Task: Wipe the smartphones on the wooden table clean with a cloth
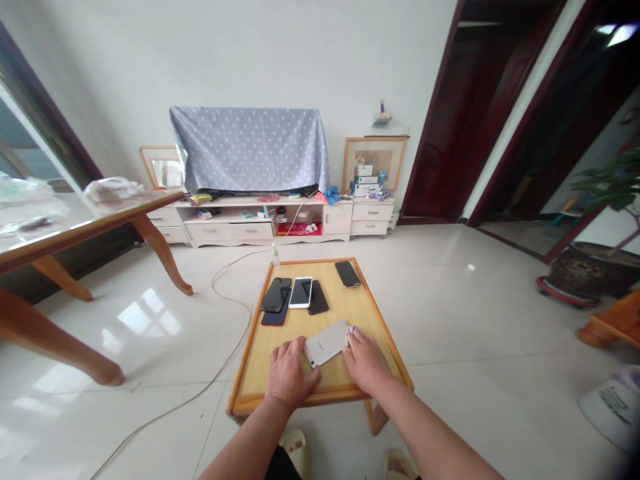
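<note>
A silver-white smartphone (pixel 327 345) lies back side up near the front of the small wooden table (pixel 345 310), slanting up to the right. My left hand (pixel 291 373) grips its left end, thumb at the near edge and fingers at the far edge. At the phone's right end, my right hand (pixel 367 360) has its fingers closed on a small whitish crumpled piece (pixel 349 330), perhaps a wipe, pressed against the phone. Beyond lie a white phone (pixel 301 293), a dark phone (pixel 277 295) overlapping a blue one (pixel 275 319), and a black phone (pixel 319 298).
Another black phone (pixel 347 274) lies at the table's far right. A small clear bottle (pixel 275 256) stands by the far left corner. A cable (pixel 220 373) runs over the floor at left, near a larger table (pixel 150 200). A potted plant (pixel 595 270) stands at right.
</note>
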`<state>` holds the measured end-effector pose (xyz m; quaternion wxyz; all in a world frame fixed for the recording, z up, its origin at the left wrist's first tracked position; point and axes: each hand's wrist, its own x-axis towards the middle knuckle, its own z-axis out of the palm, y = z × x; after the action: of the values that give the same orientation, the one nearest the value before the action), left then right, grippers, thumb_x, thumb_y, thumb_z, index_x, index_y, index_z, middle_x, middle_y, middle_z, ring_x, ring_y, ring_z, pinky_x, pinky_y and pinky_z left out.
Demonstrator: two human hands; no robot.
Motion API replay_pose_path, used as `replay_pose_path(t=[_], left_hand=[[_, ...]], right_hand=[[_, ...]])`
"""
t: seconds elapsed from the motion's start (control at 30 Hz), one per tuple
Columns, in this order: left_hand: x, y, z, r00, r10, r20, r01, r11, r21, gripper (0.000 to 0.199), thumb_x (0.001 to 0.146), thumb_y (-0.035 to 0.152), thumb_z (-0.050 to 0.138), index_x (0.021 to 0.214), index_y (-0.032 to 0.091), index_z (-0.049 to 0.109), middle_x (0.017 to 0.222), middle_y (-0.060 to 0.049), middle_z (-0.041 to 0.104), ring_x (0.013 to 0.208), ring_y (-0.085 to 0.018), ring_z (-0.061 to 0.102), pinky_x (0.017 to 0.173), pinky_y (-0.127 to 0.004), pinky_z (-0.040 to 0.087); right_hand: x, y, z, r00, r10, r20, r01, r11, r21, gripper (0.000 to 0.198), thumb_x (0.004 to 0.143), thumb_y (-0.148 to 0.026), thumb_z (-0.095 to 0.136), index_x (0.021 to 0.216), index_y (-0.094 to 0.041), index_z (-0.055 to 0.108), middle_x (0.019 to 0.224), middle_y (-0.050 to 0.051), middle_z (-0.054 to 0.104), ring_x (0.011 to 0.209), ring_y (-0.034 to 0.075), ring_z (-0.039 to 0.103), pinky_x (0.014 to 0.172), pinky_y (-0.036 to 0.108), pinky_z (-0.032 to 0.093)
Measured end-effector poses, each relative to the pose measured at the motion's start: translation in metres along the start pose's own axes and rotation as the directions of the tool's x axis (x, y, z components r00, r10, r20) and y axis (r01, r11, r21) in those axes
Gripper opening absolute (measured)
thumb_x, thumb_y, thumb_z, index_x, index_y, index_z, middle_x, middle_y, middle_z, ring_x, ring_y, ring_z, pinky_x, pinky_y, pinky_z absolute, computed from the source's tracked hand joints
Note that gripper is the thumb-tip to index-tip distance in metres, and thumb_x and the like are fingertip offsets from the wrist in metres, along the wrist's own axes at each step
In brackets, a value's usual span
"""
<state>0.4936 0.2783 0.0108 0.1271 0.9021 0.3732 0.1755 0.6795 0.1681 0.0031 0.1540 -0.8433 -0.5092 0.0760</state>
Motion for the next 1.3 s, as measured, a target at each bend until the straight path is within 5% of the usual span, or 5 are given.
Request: replay_pose_path(t=[0.37,0.67,0.87,1.1,1.3], left_hand=[[-0.001,0.004,-0.002,1.000,-0.018,-0.005,0.018,1.000,-0.013,0.052,0.071,0.039,0.065,0.120,0.024,0.052,0.115,-0.007,0.062,0.112,-0.026,0.052,0.100,-0.039,0.032],[-0.003,0.000,-0.004,0.999,-0.034,-0.022,0.033,0.999,-0.017,0.058,0.070,0.042,0.066,0.124,0.025,0.052,0.124,-0.008,0.057,0.118,-0.028,0.047,0.105,-0.041,0.029],[0.000,-0.003,0.000,0.998,-0.061,-0.022,0.061,0.998,0.021,0.054,0.069,0.045,0.067,0.117,0.024,0.055,0.123,-0.008,0.056,0.119,-0.029,0.046,0.107,-0.042,0.025],[0.003,-0.004,0.003,0.997,-0.076,0.000,0.076,0.997,0.033,0.040,0.067,0.035,0.066,0.104,0.024,0.056,0.112,-0.006,0.058,0.113,-0.027,0.048,0.107,-0.042,0.026],[0.007,-0.005,-0.003,0.991,-0.132,0.008,0.131,0.991,0.024,0.070,0.071,0.052,0.064,0.132,0.023,0.046,0.126,-0.010,0.056,0.124,-0.030,0.043,0.109,-0.043,0.024]], right_hand=[[0.005,-0.042,0.013,0.993,-0.102,0.059,0.099,0.994,0.047,0.058,0.094,-0.038,0.043,0.142,-0.008,0.049,0.154,0.017,0.037,0.143,0.031,0.030,0.118,0.041,0.017],[0.021,-0.009,-0.002,0.999,0.022,0.047,-0.020,0.999,-0.042,0.048,0.093,-0.038,0.043,0.128,-0.011,0.061,0.144,0.020,0.049,0.129,0.032,0.049,0.106,0.041,0.037],[-0.001,-0.018,0.013,0.986,-0.164,0.023,0.163,0.986,0.036,0.051,0.092,-0.041,0.047,0.133,-0.013,0.058,0.147,0.017,0.047,0.137,0.030,0.042,0.113,0.040,0.031],[0.014,-0.008,0.000,0.996,-0.067,-0.059,0.074,0.988,0.135,0.023,0.092,-0.031,0.047,0.095,-0.022,0.068,0.122,0.008,0.065,0.113,0.021,0.059,0.095,0.028,0.041],[0.021,-0.008,-0.001,0.995,-0.008,-0.102,0.024,0.987,0.160,0.017,0.090,-0.031,0.052,0.090,-0.022,0.067,0.106,0.006,0.067,0.099,0.019,0.060,0.086,0.026,0.040]])
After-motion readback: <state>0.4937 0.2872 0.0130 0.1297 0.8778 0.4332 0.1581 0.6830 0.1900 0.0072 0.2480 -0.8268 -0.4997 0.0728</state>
